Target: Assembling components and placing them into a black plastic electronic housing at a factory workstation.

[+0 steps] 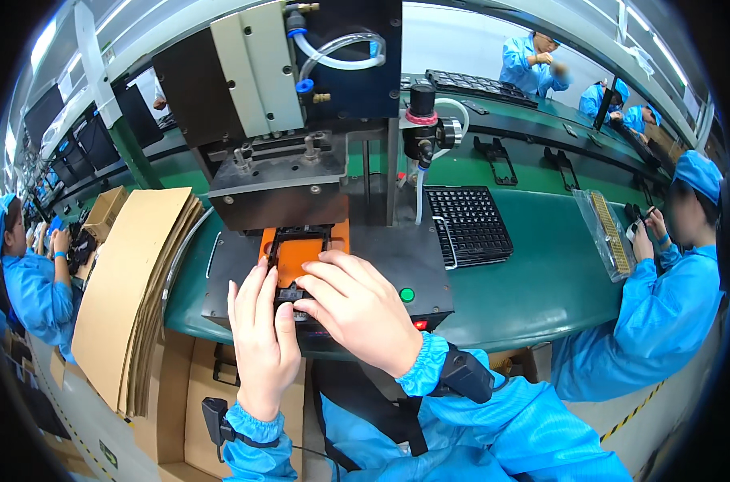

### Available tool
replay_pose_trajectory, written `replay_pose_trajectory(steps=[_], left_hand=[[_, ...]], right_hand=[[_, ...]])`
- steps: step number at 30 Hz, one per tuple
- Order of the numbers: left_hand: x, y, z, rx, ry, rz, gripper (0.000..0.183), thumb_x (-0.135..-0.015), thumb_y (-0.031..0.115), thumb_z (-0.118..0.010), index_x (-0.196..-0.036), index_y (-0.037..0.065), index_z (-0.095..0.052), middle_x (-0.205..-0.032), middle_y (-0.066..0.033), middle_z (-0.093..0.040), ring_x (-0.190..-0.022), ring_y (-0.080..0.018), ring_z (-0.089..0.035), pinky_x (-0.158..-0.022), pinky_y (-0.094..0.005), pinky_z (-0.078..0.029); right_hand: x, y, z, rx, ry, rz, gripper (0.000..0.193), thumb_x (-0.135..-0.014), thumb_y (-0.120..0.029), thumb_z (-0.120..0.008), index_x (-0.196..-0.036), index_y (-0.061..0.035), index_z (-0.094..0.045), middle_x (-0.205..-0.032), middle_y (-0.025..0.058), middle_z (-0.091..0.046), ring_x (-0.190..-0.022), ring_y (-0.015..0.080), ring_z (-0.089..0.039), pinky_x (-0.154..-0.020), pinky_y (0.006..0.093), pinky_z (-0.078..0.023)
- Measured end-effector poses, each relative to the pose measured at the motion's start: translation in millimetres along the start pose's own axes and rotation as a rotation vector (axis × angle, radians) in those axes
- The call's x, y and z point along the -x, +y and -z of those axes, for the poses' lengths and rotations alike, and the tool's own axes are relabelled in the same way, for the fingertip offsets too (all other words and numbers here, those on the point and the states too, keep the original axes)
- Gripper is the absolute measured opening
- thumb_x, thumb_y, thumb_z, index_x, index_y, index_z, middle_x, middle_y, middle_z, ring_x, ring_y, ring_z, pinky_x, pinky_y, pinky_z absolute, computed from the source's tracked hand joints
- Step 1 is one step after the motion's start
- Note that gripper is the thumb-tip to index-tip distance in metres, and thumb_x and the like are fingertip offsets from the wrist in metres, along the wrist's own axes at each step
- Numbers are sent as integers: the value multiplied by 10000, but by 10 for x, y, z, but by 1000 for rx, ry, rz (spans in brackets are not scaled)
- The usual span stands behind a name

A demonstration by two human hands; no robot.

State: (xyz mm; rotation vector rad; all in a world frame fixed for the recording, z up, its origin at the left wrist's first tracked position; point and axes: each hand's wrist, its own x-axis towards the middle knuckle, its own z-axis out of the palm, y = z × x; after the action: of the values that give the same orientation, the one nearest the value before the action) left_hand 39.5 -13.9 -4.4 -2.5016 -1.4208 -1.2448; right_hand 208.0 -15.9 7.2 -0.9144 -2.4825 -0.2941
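A black plastic frame (284, 294) lies in the orange fixture (294, 259), beneath the dark block of a benchtop press (280, 197). My left hand (262, 337) holds the frame at its left edge and near end, fingers pointing forward and thumb by the near corner. From the right, my right hand (363, 312) reaches across, its bent fingers on the frame's right side and near end. Both hands partly cover the frame, so the exact finger contact is hidden. The frame's far end sits under the press block's front edge.
A green button (407, 295) is on the press base. To its right stands a black grid tray (471, 225). Cardboard sheets (132, 297) lean at the left, above an open carton (190, 402). Co-workers sit at left and right (662, 281); loose black frames (495, 161) lie farther back.
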Motion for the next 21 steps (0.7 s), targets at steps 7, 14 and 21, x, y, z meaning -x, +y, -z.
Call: replay_pose_trajectory(steps=[7, 14, 21], left_hand=[[23, 12, -32, -132, -30, -43, 430, -961, 121, -493, -1358, -41, -515, -1435, -193, -498, -1358, -352, -450, -1189, -526, -210], [17, 7, 28, -301, -38, -134, 385, -967, 117, -474, -1307, -50, -546, -1370, -192, -559, -1331, -344, -486, -1182, -540, -222], [-169, -28, -3, -144, -78, -64, 350, -943, 77, -445, -1248, -31, -579, -1376, -173, -562, -1318, -327, -503, -1184, -518, -224]], right_hand=[[83, -18, -14, -31, 12, -44, 666, -876, -374, -628, -1343, 83, -499, -1387, 235, -485, -1307, 335, -424, -1110, 438, -294], [166, -97, 34, -65, 17, -67, 672, -886, -378, -622, -1350, 89, -491, -1400, 240, -480, -1326, 339, -419, -1125, 442, -290], [112, 50, 22, -121, 3, -86, 678, -896, -383, -616, -1358, 95, -484, -1413, 245, -475, -1345, 344, -414, -1141, 446, -285]])
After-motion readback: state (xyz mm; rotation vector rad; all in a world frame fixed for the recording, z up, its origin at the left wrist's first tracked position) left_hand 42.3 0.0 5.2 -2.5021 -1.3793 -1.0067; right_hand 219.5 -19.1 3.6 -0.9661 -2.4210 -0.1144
